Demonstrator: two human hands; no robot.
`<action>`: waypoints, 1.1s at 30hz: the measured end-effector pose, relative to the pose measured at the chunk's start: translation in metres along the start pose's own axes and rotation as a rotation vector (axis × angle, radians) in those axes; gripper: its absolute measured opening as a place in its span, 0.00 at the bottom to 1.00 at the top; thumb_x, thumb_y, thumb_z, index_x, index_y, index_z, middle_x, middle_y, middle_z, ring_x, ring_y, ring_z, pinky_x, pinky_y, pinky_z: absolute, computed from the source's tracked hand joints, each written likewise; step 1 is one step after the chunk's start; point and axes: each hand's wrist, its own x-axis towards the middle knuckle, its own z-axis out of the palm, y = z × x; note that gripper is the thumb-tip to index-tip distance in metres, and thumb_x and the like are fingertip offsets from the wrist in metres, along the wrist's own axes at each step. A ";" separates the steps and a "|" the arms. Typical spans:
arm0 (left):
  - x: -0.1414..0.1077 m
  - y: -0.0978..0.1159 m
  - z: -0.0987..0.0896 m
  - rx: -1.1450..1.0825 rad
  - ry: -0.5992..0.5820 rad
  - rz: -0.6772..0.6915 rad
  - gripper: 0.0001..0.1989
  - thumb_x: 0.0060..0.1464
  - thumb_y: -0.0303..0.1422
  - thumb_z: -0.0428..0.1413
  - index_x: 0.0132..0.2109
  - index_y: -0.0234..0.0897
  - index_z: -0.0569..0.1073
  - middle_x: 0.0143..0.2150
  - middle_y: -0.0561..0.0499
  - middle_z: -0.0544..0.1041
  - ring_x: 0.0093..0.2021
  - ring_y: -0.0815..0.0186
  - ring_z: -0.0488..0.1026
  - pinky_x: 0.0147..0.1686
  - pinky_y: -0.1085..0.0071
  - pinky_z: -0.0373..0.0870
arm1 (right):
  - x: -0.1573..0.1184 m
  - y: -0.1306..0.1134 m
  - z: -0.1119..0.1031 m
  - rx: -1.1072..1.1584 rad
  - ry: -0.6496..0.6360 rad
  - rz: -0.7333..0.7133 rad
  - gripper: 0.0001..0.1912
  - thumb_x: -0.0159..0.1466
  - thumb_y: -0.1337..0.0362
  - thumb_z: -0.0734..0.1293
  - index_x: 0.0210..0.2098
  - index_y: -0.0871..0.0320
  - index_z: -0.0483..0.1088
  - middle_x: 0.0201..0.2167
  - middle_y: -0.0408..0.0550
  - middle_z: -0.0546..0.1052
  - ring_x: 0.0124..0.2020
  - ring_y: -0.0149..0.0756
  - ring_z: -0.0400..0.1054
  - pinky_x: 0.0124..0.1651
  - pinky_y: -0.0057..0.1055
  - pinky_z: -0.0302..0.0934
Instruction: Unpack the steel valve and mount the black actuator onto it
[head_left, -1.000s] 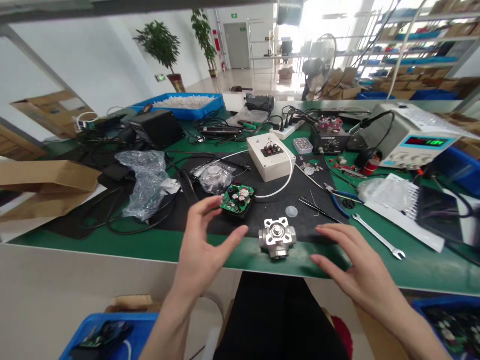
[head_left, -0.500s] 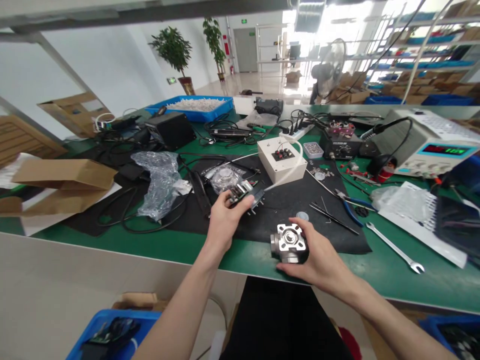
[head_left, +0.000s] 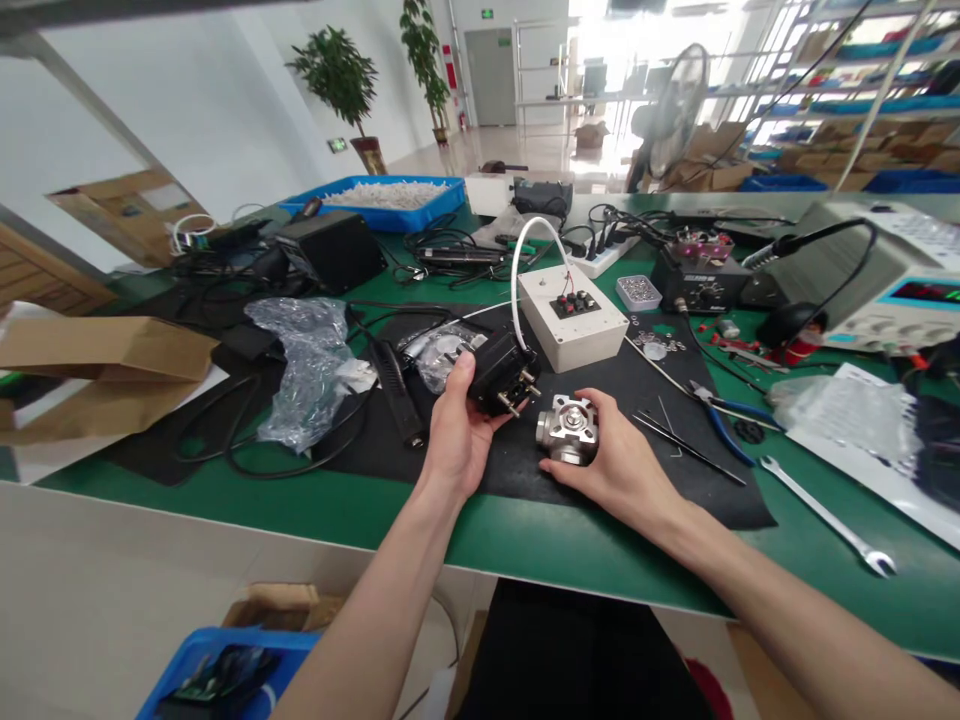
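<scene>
My left hand [head_left: 459,430] grips a black actuator [head_left: 496,375] above the dark mat, its metal posts pointing right and toward me. A white cable [head_left: 516,275] arches from it to a beige control box [head_left: 574,318] with small black and red switches. Just to the right, my right hand [head_left: 611,445] is closed around a silver metal valve body [head_left: 570,430], whose square slotted flange faces up. The two parts are apart, with a small gap between them.
Tweezers [head_left: 694,450], blue-handled pliers [head_left: 724,425] and a wrench [head_left: 829,515] lie on the right. Bubble wrap [head_left: 304,375] and an open cardboard box [head_left: 112,365] are on the left. Behind stand a power supply [head_left: 885,285] and a blue tray [head_left: 375,203].
The black actuator has been turned over in my left hand, so its posts now show, and its cable arches higher. My right hand and the valve body have moved away from the table's front edge.
</scene>
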 end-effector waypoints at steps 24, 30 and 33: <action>-0.064 -0.006 0.066 0.956 0.134 0.530 0.43 0.45 0.44 0.76 0.65 0.43 0.68 0.56 0.45 0.80 0.54 0.53 0.81 0.56 0.62 0.77 | 0.008 0.033 -0.041 -0.015 -0.259 -0.286 0.29 0.57 0.62 0.83 0.54 0.58 0.72 0.51 0.55 0.77 0.55 0.52 0.71 0.56 0.46 0.68; -0.075 -0.016 0.075 1.203 0.214 0.629 0.47 0.46 0.49 0.75 0.67 0.43 0.65 0.62 0.43 0.78 0.61 0.49 0.78 0.63 0.56 0.73 | 0.010 0.036 -0.038 -0.003 -0.239 -0.279 0.20 0.58 0.63 0.82 0.44 0.59 0.72 0.48 0.54 0.78 0.52 0.50 0.70 0.56 0.45 0.67; -0.079 -0.020 0.078 1.238 0.214 0.681 0.47 0.46 0.49 0.75 0.67 0.43 0.64 0.63 0.43 0.77 0.62 0.48 0.77 0.61 0.56 0.74 | 0.010 0.035 -0.038 0.010 -0.238 -0.295 0.18 0.60 0.64 0.81 0.43 0.58 0.72 0.47 0.52 0.78 0.52 0.48 0.70 0.55 0.43 0.66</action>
